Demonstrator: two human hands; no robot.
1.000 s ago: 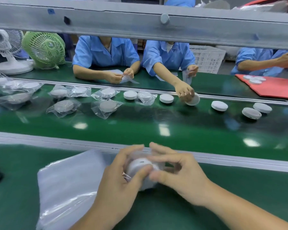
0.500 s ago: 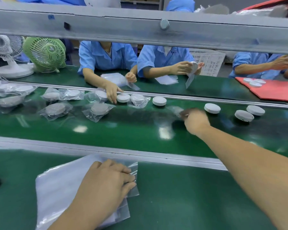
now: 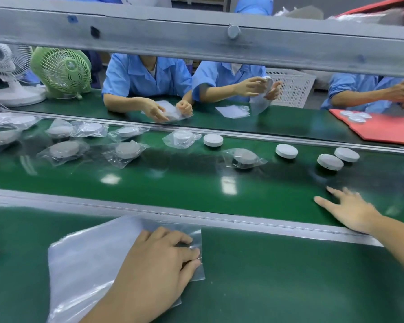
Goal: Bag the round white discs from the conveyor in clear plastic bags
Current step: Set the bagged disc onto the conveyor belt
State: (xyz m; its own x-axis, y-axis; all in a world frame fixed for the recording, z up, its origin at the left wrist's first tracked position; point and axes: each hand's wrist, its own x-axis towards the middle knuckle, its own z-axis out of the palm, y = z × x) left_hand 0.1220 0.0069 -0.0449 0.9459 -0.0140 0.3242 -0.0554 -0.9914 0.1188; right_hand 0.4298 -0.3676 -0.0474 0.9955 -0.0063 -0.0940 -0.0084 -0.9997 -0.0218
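My left hand (image 3: 159, 264) rests on a stack of clear plastic bags (image 3: 84, 259) on the near green table, fingertips at the top bag's right edge. My right hand (image 3: 345, 210) hovers over the green conveyor belt (image 3: 196, 183) with fingers spread and nothing in it. Bare round white discs lie beyond it: one (image 3: 330, 162) nearest, another (image 3: 346, 154) to its right, a third (image 3: 286, 151) to its left. A bagged disc (image 3: 244, 157) lies mid-belt. Several more bagged discs (image 3: 126, 150) lie further left.
A grey metal rail (image 3: 196, 40) crosses the top of the view. Three people in blue shirts work at the far side of the belt. Two desk fans (image 3: 61, 71) stand far left, a white crate (image 3: 289, 89) behind, and a red sheet (image 3: 383, 129) with discs far right.
My right hand let go of the bagged disc on the belt and has swung right, fingers now spread near the bare discs. My left hand stayed on the bag stack.
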